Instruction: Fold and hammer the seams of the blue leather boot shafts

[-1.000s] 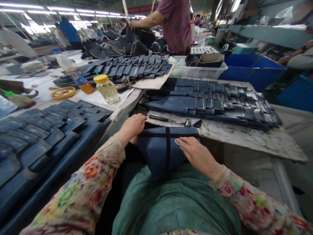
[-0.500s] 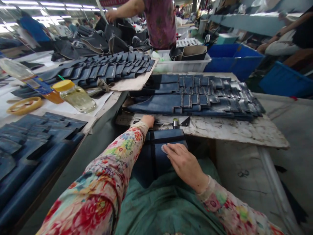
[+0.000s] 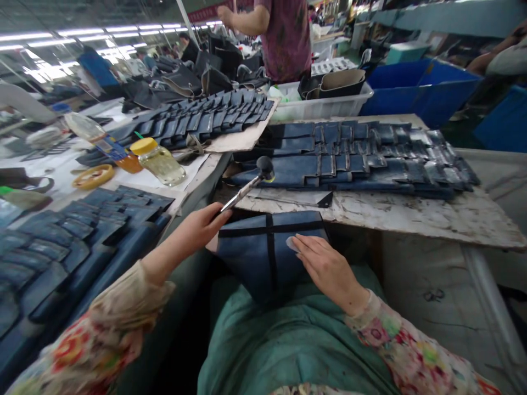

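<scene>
My left hand (image 3: 201, 225) is closed around the handle of a hammer (image 3: 246, 188), whose round dark head points up and away toward the stacked pieces. Below it, a dark blue leather-like piece (image 3: 242, 249) with crossing black strips sits at my lap, against the board's near edge. My right hand (image 3: 327, 266) lies over the right side of this piece, fingers together. A small whitish, translucent bit (image 3: 292, 243) sticks out at its fingertips; I cannot make out what it is. A green apron (image 3: 280, 340) covers my lap.
Overlapping blue pieces (image 3: 354, 159) cover the worn board (image 3: 411, 219) ahead, with more at left (image 3: 74, 241). On the left table are a yellow-lidded jar (image 3: 162, 164), a bottle (image 3: 102, 140) and a yellow ring (image 3: 94, 176). Behind are a blue bin (image 3: 415, 93) and a person (image 3: 287, 41).
My left hand has lifted the hammer off the board and drawn back left with it. My right hand stays on the blue piece. The view has shifted, so the surroundings sit further right.
</scene>
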A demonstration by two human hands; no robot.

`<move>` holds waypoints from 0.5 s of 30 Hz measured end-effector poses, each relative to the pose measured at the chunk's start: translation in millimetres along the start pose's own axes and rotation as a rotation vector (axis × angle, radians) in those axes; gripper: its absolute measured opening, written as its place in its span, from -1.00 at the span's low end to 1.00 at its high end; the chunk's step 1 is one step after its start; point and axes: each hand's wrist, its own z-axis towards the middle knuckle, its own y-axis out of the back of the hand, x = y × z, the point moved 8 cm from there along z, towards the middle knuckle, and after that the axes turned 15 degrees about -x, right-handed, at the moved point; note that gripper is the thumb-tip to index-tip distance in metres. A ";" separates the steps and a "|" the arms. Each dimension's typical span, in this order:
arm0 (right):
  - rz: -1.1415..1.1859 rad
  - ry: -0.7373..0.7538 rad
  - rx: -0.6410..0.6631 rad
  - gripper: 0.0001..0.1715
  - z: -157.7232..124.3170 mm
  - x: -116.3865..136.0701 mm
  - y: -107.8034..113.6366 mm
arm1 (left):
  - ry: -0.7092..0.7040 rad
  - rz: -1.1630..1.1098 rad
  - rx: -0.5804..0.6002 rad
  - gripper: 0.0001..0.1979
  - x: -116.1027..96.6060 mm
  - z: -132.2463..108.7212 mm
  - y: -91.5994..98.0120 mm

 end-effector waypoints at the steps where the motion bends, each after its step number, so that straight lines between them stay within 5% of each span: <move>1: 0.005 0.004 -0.002 -0.56 -0.9 0.1 0.7 | 0.059 -0.036 0.055 -0.54 9.5 -18.1 3.1; 5: 0.015 0.011 0.000 -0.57 -1.8 0.2 2.1 | 0.297 -0.172 0.209 -0.55 28.4 -76.4 -2.0; 9: 0.016 0.007 0.007 -0.57 -2.0 -0.5 2.6 | 0.475 -0.371 0.091 -0.52 20.0 -96.3 -3.2; 11: 0.015 0.003 -0.002 -0.57 -2.5 -0.7 3.8 | 0.448 -0.368 0.055 -0.54 11.7 -96.2 -7.3; 15: 0.012 0.001 -0.005 -0.57 -3.5 -0.3 5.4 | 0.256 -0.208 0.208 -0.64 -2.3 -90.3 -30.2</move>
